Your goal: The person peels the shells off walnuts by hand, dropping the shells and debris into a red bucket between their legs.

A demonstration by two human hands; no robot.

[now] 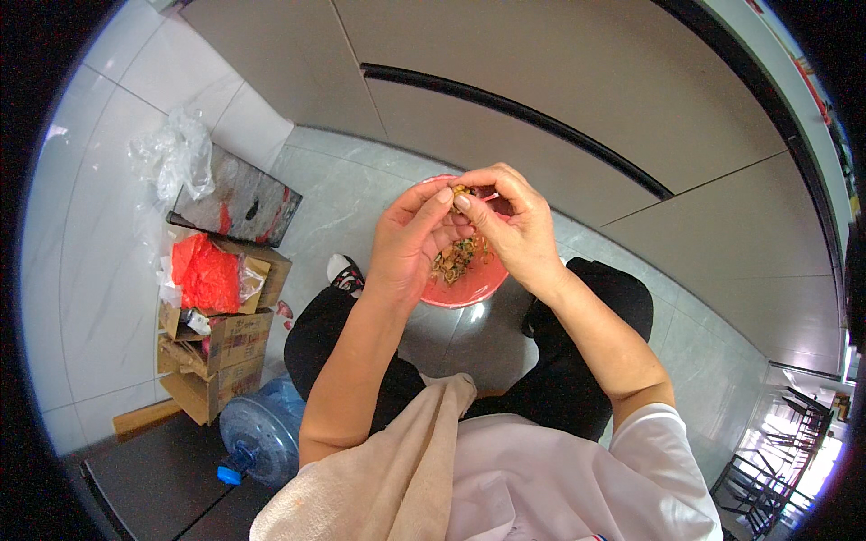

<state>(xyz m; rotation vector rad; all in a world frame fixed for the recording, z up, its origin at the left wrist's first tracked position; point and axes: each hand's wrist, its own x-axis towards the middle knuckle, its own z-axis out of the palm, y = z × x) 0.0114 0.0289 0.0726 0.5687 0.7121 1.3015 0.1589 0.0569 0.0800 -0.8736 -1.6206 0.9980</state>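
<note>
Over a red plastic basin (467, 291) on the floor, my left hand (413, 237) and my right hand (517, 220) meet fingertip to fingertip. Between them they pinch a small yellow-brown food piece (462, 192), whose exact kind I cannot tell. A thin pinkish-white stick-like item (490, 197) shows beside my right fingers; how it is held is unclear. In the basin lies a heap of small brown and yellowish pieces with dark green bits (454, 262), partly covered by my hands.
Beyond the basin stand grey cabinet fronts (473, 40) with a black handle strip. Cardboard boxes (237, 345), a red plastic bag (205, 274), clear plastic bags (179, 152) and a large blue water bottle (260, 433) are at the left. My black-trousered knees flank the basin; a beige cloth (392, 466) lies over my lap.
</note>
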